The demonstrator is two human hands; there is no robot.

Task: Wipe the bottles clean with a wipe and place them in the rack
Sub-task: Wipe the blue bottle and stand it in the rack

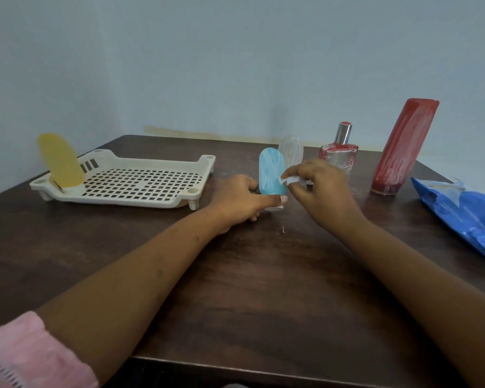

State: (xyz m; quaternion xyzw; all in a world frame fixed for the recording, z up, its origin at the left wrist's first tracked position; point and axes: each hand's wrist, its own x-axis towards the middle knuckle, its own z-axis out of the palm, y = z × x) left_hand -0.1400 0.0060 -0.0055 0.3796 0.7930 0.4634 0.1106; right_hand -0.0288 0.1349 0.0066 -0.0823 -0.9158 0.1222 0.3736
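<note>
Pale blue wall point(235, 65) behind, yellowish stain point(207, 134) along its base. Dark brown wood-grain table point(263, 289) in front. Soft, even light.

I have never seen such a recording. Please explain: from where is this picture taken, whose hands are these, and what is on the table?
There is no machine: a person works with bare hands, and one camera on their head looks down at the table. The left hand grips the base of a blue bottle; the right hand pinches a white wipe against it. A yellow bottle stands in the white rack. To the right are a clear bottle, a perfume bottle, a red bottle and a blue pack.
</note>
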